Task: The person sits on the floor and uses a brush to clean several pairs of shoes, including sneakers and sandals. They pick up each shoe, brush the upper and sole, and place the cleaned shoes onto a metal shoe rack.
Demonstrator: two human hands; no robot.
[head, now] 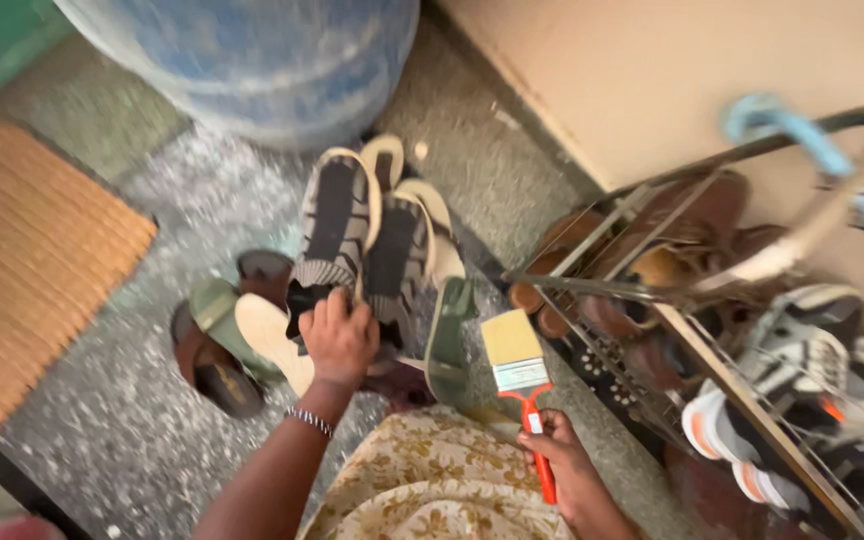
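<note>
At frame centre, the left hand pinches the heels of the black knit shoes; they look light and floppy, best gripped there. Lower right, the right hand is closed around the paintbrush

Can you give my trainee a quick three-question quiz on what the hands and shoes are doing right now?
1. True or false: the right hand holds a paintbrush with an orange handle.
2. What does the left hand grip?
A. the woven mat
B. a dark knit shoe
C. the blue barrel
3. Where is the metal shoe rack: on the person's left or right?

Key: 1 true; 2 B, the dark knit shoe; 3 right.
</note>
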